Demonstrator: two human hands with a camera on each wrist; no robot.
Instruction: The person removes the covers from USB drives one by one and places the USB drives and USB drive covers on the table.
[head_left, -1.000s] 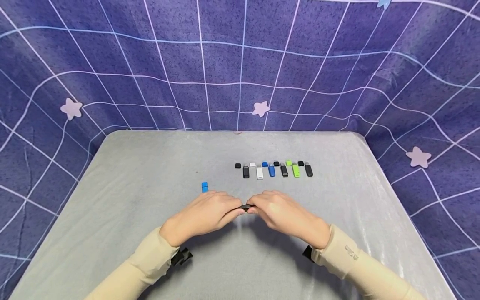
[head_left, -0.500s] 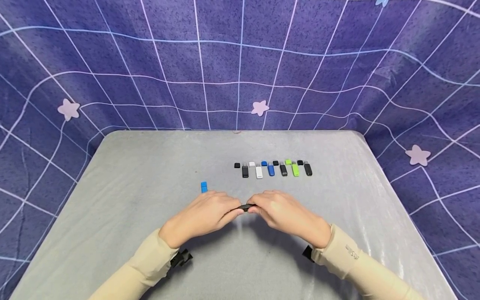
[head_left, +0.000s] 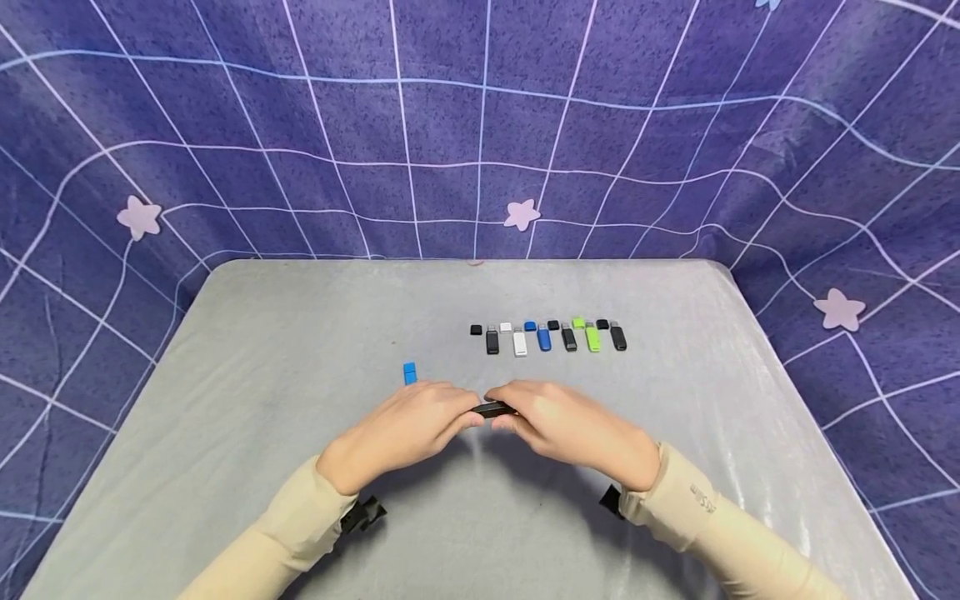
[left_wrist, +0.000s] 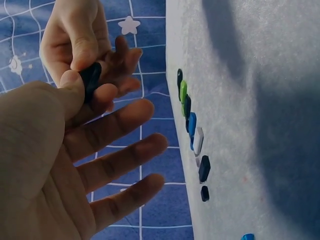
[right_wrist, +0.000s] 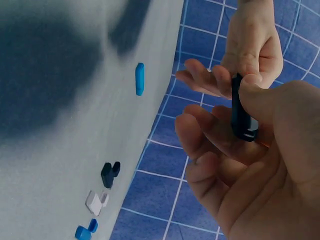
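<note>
Your hands have drifted slightly toward the row of drives (head_left: 546,336); left hand (head_left: 408,425) and right hand (head_left: 570,425) both pinch the black USB stick (head_left: 492,409) above the grey table (head_left: 300,350). Beyond your left hand lies the blue drive (head_left: 409,373).

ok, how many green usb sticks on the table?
1. The green stick lies in the row at the table's far side, second from the right end, its green cap just behind it. None seem hidden, though the hands cover some surface.
</note>
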